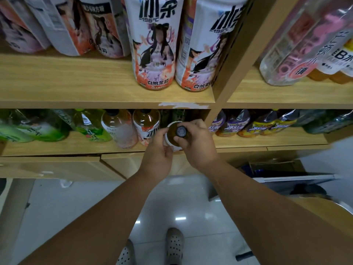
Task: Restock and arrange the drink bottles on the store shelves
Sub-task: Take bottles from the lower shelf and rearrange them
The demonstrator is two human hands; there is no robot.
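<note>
Flanking the bottle, left hand and right hand grip its shoulders.

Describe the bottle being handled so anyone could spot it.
Find the lower wooden shelf, then look just left of its upright divider. The bottle there has brown tea and a dark cap; alone among its neighbours, the left hand and right hand grip it.

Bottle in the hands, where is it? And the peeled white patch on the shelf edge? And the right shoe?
bottle (181,131): head view, on its dark cap.
peeled white patch (183,105): head view, on its middle.
right shoe (174,243): head view, on its holed top.
</note>
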